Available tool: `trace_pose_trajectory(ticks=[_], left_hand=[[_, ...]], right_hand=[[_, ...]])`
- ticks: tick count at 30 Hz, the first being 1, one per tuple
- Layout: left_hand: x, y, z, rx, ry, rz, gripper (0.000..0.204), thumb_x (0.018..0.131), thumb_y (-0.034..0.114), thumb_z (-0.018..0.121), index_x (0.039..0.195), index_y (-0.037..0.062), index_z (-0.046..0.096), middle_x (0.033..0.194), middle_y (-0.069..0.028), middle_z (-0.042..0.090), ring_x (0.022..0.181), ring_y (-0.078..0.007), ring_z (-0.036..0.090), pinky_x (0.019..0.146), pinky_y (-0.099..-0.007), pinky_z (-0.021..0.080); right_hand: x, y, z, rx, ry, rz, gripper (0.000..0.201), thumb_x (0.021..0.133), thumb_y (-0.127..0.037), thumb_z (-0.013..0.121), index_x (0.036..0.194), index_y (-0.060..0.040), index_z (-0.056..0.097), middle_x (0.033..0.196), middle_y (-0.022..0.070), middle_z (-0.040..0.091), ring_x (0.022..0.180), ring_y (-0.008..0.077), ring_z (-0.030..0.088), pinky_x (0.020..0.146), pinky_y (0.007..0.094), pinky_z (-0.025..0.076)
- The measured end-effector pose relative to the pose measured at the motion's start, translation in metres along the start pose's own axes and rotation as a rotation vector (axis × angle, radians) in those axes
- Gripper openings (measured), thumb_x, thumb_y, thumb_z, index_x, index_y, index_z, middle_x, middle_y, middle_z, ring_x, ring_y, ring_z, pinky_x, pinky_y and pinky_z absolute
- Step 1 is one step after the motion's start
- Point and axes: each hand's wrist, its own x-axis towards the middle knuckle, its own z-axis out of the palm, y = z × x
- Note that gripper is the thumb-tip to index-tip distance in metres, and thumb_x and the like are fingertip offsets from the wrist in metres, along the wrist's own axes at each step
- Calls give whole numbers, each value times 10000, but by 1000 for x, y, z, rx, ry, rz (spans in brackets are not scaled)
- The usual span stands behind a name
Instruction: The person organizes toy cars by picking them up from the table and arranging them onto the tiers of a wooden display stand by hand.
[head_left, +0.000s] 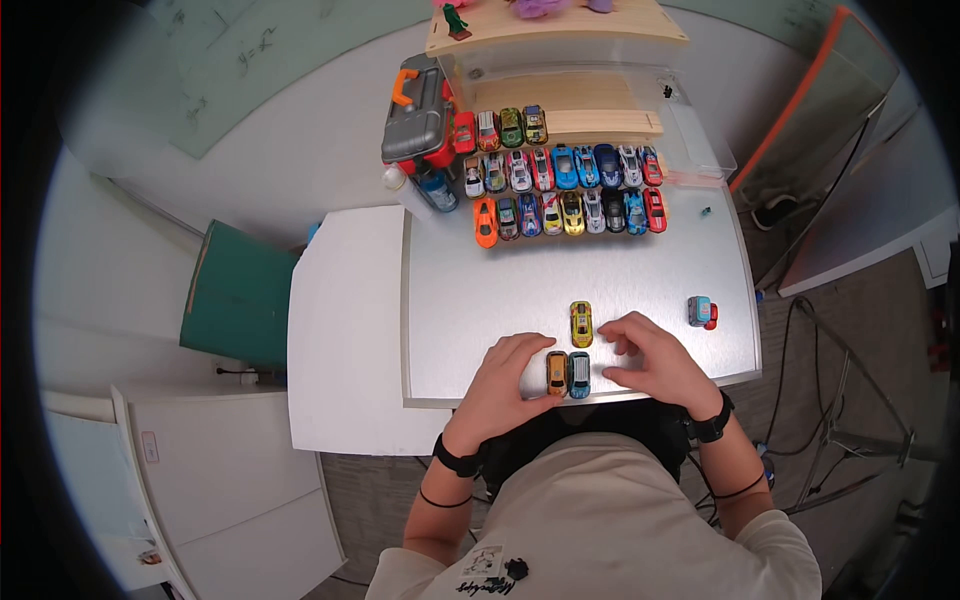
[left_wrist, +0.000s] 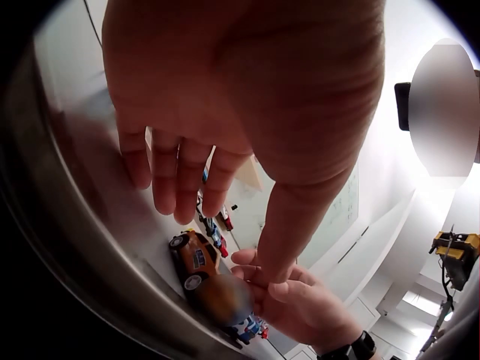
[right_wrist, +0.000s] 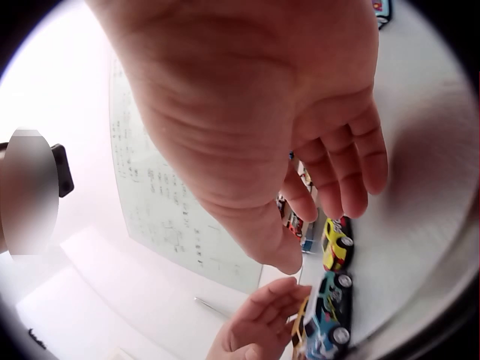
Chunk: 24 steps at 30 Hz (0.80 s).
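Note:
An orange toy car [head_left: 557, 373] and a teal toy car [head_left: 579, 375] stand side by side near the table's front edge. Just beyond them is a yellow toy car [head_left: 581, 325]. My left hand [head_left: 505, 385] lies around the orange car's left side, thumb by its near end; in the left wrist view the fingers [left_wrist: 165, 176] extend straight, gripping nothing. To the right of the teal car, my right hand [head_left: 655, 365] hovers with fingers loosely bent and nothing in them. The right wrist view shows the teal car [right_wrist: 330, 311] below the right thumb.
Several toy cars stand in rows at the back of the metal-topped table [head_left: 480, 300], before a wooden shelf [head_left: 560, 95]. A grey toolbox [head_left: 418, 115] and a blue bottle [head_left: 437, 190] are at back left. A blue-and-red toy vehicle [head_left: 702, 311] sits at right.

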Motion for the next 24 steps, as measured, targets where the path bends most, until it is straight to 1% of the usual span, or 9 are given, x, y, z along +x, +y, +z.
trace_pose_trajectory(ticks=[2,3,5,6,8,12,17,24], left_hand=[[1,3,2,90,-32,73,790,784,178,979,1494,94,641,1466,-118,671,1396,-350,593,1187,-465,464],[3,3,3,88,-35,73,790,784,178,979,1494,94,641,1466,-118,671,1396,-350,593,1187,-465,464],[6,2,4,123,-63,83,790,767,153,971,1483,94,644,1461,-102,671,1402,-339,576,1183,-465,436],[8,1,5,123,-66,85,790,767,153,971,1483,94,644,1461,-102,671,1402,-339,576,1183,-465,436],[9,-2,5,146,-97,112,764,759,135,961,1458,94,654,1443,-90,675,1364,-337,590,1154,-458,444],[12,-1,9,135,-87,108,737,737,113,970,1411,107,671,1412,-69,702,1346,-335,602,1157,-451,457],[10,-3,13,107,-52,117,711,733,132,980,1383,122,693,1391,-60,713,1326,-316,611,1149,-442,431],[10,-2,16,110,-51,123,681,739,141,982,1362,124,705,1388,-54,716,1318,-306,615,1148,-437,418]], right_hand=[[-7,4,10,5,-16,-7,563,845,-161,922,1354,-64,701,1177,94,678,1032,279,685,943,400,569],[-9,6,14,5,-15,-3,563,845,-161,922,1354,-64,701,1177,94,678,1032,279,685,943,400,569],[-11,8,21,-139,31,-106,623,788,-210,952,1348,-79,709,1229,104,677,1139,335,660,1024,433,515],[-12,7,22,-139,34,-104,623,788,-210,952,1348,-79,709,1229,104,677,1139,335,660,1024,433,515],[-13,4,23,-224,13,-136,684,752,-256,972,1363,-97,706,1281,107,665,1225,360,625,1081,444,463],[-13,4,24,-232,14,-144,722,738,-268,979,1382,-107,696,1307,109,655,1230,356,621,1085,445,455],[-11,-3,28,-310,34,-153,755,719,-255,990,1392,-103,685,1279,102,653,1210,339,625,1058,433,450],[-11,0,29,-335,34,-165,733,713,-246,994,1365,-106,689,1265,94,652,1204,318,629,1035,431,450]])
